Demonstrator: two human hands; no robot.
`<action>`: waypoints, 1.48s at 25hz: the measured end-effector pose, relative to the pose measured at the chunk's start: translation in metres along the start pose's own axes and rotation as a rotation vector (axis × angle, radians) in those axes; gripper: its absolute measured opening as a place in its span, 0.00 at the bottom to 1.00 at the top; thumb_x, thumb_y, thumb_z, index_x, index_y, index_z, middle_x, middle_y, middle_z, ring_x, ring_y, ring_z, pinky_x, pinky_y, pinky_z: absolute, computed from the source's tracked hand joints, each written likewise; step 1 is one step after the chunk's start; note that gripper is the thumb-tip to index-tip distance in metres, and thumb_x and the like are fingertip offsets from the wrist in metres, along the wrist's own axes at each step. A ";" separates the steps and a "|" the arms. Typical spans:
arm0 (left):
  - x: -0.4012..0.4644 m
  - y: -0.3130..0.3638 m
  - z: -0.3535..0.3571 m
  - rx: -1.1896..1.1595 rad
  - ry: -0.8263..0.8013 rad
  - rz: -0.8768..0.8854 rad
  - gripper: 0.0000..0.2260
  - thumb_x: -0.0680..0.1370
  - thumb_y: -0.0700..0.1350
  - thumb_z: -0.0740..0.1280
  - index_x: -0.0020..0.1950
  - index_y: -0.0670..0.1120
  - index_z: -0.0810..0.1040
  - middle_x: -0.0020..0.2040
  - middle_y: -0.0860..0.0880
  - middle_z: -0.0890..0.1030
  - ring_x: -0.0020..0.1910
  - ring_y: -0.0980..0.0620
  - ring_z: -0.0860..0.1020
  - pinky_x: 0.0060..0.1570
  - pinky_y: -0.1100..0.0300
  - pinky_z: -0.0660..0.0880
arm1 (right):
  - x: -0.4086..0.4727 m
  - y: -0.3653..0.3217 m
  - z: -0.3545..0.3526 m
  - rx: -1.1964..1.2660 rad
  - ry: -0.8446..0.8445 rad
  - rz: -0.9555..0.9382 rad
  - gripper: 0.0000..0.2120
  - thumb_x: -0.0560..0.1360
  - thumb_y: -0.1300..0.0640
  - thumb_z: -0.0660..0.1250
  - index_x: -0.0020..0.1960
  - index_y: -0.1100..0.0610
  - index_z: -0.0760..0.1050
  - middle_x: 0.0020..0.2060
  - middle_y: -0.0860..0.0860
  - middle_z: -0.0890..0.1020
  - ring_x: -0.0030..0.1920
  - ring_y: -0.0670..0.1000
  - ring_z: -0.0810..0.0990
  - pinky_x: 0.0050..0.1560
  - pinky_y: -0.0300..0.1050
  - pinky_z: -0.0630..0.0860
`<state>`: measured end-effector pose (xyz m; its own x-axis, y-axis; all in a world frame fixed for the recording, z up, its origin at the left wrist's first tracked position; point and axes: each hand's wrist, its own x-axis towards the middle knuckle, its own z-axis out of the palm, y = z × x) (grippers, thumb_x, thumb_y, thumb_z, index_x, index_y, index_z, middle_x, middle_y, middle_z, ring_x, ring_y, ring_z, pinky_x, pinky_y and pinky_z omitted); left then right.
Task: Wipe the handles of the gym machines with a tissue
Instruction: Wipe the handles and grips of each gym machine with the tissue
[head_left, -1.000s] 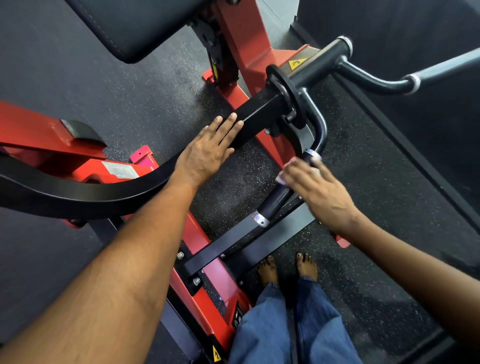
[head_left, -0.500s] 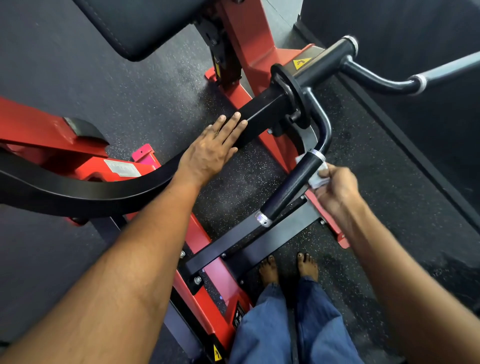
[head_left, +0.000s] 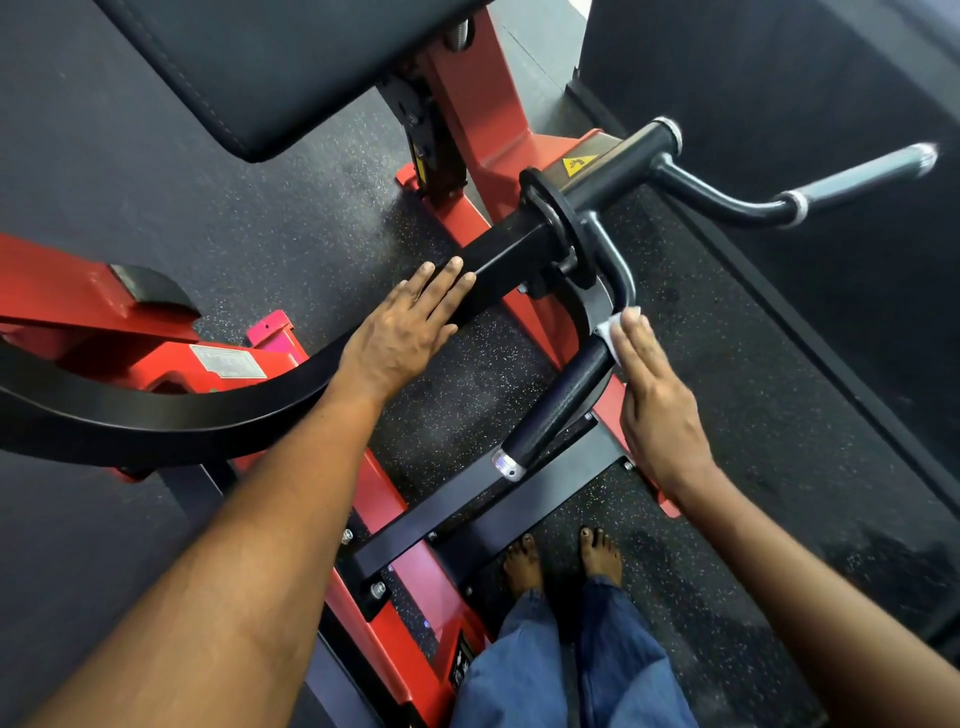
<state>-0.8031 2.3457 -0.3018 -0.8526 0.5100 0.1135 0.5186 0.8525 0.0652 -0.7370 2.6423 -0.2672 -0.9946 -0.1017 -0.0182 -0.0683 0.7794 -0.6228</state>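
A black textured handle of a red and black gym machine slants from lower left to upper right at centre. My right hand lies against its right side with fingers straight, pressing a white tissue onto the handle's upper end. Only a small part of the tissue shows past the fingertips. My left hand rests flat, palm down, on the black machine arm to the left, holding nothing. A second handle with a grey grip sticks out at the upper right.
A black padded seat hangs over the top left. The red frame and a black crossbar run across the speckled rubber floor in front of my bare feet. A dark wall stands at the right.
My right hand went from over the handle to curled below it with the tissue, and now presses flat against the handle's right side near its top. My left hand has stayed put.
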 end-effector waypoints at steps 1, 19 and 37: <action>0.001 0.000 0.000 0.000 0.000 -0.001 0.25 0.83 0.49 0.51 0.78 0.45 0.51 0.77 0.43 0.62 0.71 0.39 0.68 0.64 0.45 0.73 | -0.011 0.001 -0.002 0.009 0.003 0.008 0.32 0.72 0.76 0.54 0.74 0.60 0.60 0.74 0.54 0.60 0.74 0.50 0.57 0.73 0.41 0.54; 0.002 -0.001 -0.001 -0.001 0.002 0.006 0.24 0.83 0.49 0.52 0.78 0.44 0.51 0.76 0.42 0.63 0.71 0.39 0.68 0.63 0.44 0.74 | 0.071 -0.001 0.006 1.308 0.039 1.033 0.18 0.70 0.73 0.46 0.45 0.65 0.74 0.40 0.58 0.76 0.39 0.52 0.76 0.45 0.48 0.79; 0.004 -0.003 0.000 0.029 0.014 0.003 0.24 0.83 0.49 0.51 0.78 0.44 0.52 0.76 0.42 0.64 0.70 0.39 0.70 0.61 0.46 0.75 | -0.003 -0.046 0.028 1.121 0.026 1.012 0.18 0.71 0.73 0.50 0.50 0.62 0.76 0.49 0.60 0.80 0.50 0.56 0.78 0.57 0.49 0.74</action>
<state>-0.8083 2.3457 -0.3013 -0.8500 0.5111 0.1273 0.5189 0.8541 0.0359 -0.7282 2.5894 -0.2602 -0.5866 0.1936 -0.7864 0.7071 -0.3510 -0.6138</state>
